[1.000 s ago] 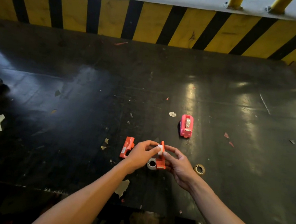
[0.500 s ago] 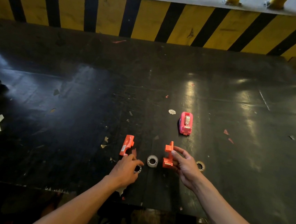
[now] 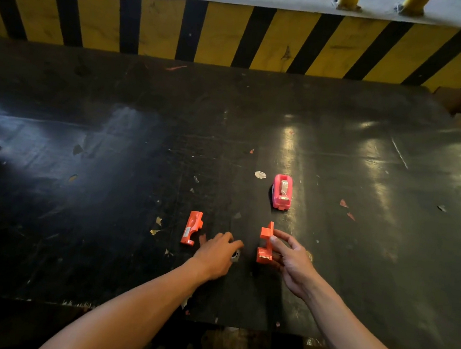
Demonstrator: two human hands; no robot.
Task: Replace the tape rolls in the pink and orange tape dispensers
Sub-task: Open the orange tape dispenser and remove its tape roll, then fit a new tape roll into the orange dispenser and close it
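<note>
The pink tape dispenser (image 3: 281,192) stands closed on the black table, beyond my hands. The orange dispenser is split in two. One orange half (image 3: 192,227) lies flat to the left. My right hand (image 3: 293,260) pinches the other orange half (image 3: 266,242) and holds it upright on the table. Palm down between the two halves, my left hand (image 3: 216,253) has its fingers curled over a tape roll (image 3: 235,255), which mostly hides under them. A second roll (image 3: 310,256) peeks out behind my right hand.
The worn black table (image 3: 106,218) carries small paper scraps and a white sticker (image 3: 260,174). A yellow-and-black striped wall (image 3: 237,34) runs along the far edge. The near table edge lies under my forearms.
My left hand let go of the upright orange half, dropped to the table, then slid right onto the tape roll. My right hand keeps holding that half upright.
</note>
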